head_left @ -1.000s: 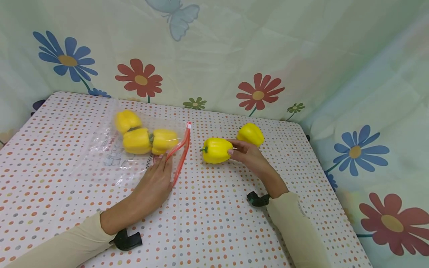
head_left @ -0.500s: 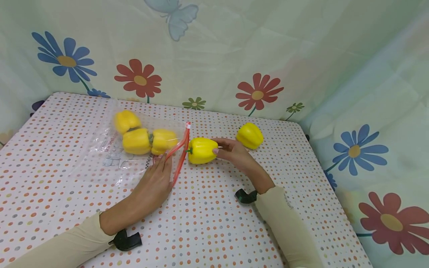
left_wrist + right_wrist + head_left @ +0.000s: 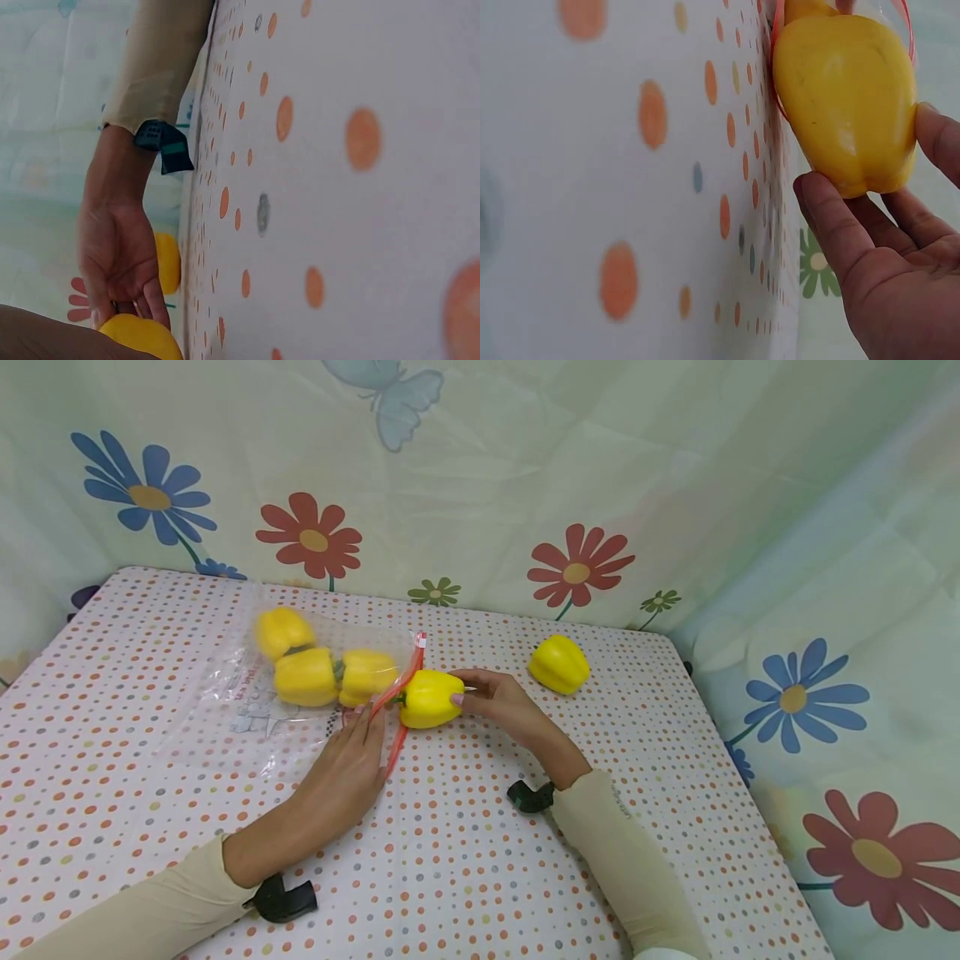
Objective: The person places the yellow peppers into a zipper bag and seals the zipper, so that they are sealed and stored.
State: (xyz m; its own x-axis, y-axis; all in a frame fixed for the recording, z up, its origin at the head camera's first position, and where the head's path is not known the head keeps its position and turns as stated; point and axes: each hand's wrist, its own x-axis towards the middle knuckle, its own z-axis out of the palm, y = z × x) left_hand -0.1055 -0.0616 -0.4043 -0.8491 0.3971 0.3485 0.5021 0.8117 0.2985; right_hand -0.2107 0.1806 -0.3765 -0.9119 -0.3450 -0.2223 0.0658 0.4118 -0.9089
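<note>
In the head view, a clear zip bag [image 3: 202, 727] with a red zip strip [image 3: 397, 748] lies on the left, its mouth facing right. Several yellow bell peppers [image 3: 306, 677] lie inside it. My left hand [image 3: 341, 777] holds the bag at its mouth, fingers at the upper red strip; its thumb is hidden. My right hand [image 3: 502, 706] grips another yellow bell pepper [image 3: 431, 700] by its base, stem pointing left at the mouth. The right wrist view shows the thumb and fingers around this pepper [image 3: 847, 97]. It partly shows in the left wrist view as a yellow pepper [image 3: 142, 336].
One loose yellow bell pepper [image 3: 559, 665] rests on the dotted tablecloth [image 3: 480, 860] behind the right hand. Flowered curtain [image 3: 465, 485] hangs along the table's back and right sides. Each wrist wears a black camera mount [image 3: 285, 900].
My right hand has carried the gripped bell pepper leftward, from apart from the bag to its red-edged mouth. The left hand, the bag and the loose pepper have stayed in place.
</note>
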